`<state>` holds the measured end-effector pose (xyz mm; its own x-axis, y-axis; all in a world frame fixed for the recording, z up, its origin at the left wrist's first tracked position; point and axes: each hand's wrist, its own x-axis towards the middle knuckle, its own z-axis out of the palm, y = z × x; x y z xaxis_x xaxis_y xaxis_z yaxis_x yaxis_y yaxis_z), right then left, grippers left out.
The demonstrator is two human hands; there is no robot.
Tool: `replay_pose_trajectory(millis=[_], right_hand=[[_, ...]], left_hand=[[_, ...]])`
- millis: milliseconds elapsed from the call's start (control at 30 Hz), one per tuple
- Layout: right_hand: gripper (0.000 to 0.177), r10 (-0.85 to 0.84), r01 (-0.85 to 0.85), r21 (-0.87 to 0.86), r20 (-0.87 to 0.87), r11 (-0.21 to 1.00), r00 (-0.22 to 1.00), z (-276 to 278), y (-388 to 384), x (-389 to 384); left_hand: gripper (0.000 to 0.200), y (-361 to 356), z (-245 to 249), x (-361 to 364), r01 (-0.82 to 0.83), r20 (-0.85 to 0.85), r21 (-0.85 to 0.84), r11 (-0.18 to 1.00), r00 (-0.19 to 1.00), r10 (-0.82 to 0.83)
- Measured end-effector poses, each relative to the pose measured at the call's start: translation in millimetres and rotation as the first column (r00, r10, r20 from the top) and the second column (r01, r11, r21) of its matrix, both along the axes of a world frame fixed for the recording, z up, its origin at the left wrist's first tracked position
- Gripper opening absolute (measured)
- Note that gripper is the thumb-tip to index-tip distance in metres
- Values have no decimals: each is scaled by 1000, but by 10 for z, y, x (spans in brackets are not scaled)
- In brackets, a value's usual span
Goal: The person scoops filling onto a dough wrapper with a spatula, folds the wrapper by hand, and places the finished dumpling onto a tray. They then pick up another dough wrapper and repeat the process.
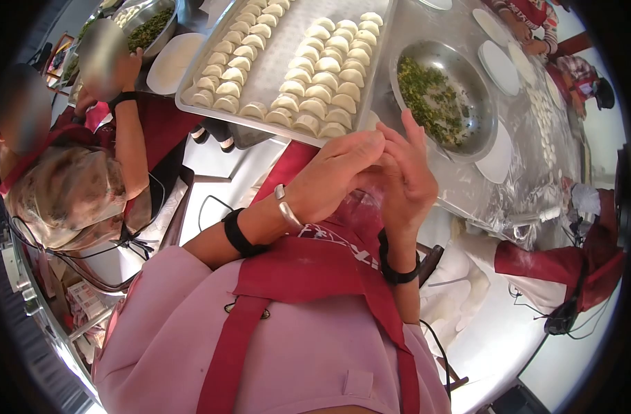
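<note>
My left hand (332, 169), with a silver bangle and a black band at the wrist, meets my right hand (408, 179) in front of my red apron (294, 265). The fingers of both are closed together at the thumbs, while some right fingertips point up. Whatever lies between them is hidden. Just beyond is a metal tray (184, 96) with rows of folded dumplings (327, 64). To the right of my hands stands a steel bowl (491, 103) of chopped green filling (432, 96).
White discs, perhaps plates or lids (498, 67), lie along the floury metal table (467, 196). Small dough pieces (543, 124) are scattered at the right. A co-worker (74, 186) sits at the left near another filling bowl (153, 38); other people work on the far and right sides.
</note>
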<state>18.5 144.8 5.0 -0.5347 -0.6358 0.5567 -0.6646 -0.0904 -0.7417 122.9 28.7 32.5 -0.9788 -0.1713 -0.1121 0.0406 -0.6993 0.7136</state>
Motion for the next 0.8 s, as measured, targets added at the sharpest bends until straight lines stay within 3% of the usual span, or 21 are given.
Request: replay_pose_trajectory(millis=[100,167,200,233,267,300,400,500,533,567,633,700,767,800], right_hand=[[29,-38,39,57,-4,998,999,52,-68,12],[32,-109,106,43,65,993,992,122,-88,79],[33,-144,141,38,101,989,984,139,-93,103],[34,-142,142,66,-10,988,990,98,-86,85],[36,-133,144,91,-121,985,984,20,-72,37],[37,-116,145,114,-229,983,966,-31,-72,-7],[35,-119,156,88,-330,984,936,-89,-192,29],[34,-84,106,140,-157,985,984,45,-192,118],[33,-90,112,141,-154,984,984,76,-165,120],[32,-102,124,143,-155,982,983,102,-117,115],[31,-138,153,149,-111,977,984,85,-30,82],[30,-185,186,159,-19,970,982,50,66,69],[26,-234,231,150,5,961,972,66,94,90],[25,-243,237,164,15,958,970,61,119,93]], left_hand=[[39,-43,-66,-57,-25,-24,104,994,999,27],[39,-76,-35,-44,-46,10,-229,972,999,49],[39,-79,-32,-43,-36,18,-165,986,999,39],[39,-82,-28,-42,-27,27,-101,995,999,30],[40,-70,-45,-72,-4,19,194,981,1000,1],[40,-59,-61,-101,16,2,469,883,1000,-20],[38,-67,-93,-144,-54,-10,516,855,998,69],[34,-274,-246,-64,-53,62,280,959,997,37],[32,-376,-320,-57,-99,-9,-62,993,995,99],[31,-478,-326,-49,-190,-70,-390,901,982,176],[30,-845,-247,42,-183,47,-400,898,975,219],[33,-1310,-437,76,-234,68,-644,728,931,359],[32,-1640,-366,136,-65,123,-931,358,870,478],[32,-1780,-419,135,-26,115,-962,273,866,487]])
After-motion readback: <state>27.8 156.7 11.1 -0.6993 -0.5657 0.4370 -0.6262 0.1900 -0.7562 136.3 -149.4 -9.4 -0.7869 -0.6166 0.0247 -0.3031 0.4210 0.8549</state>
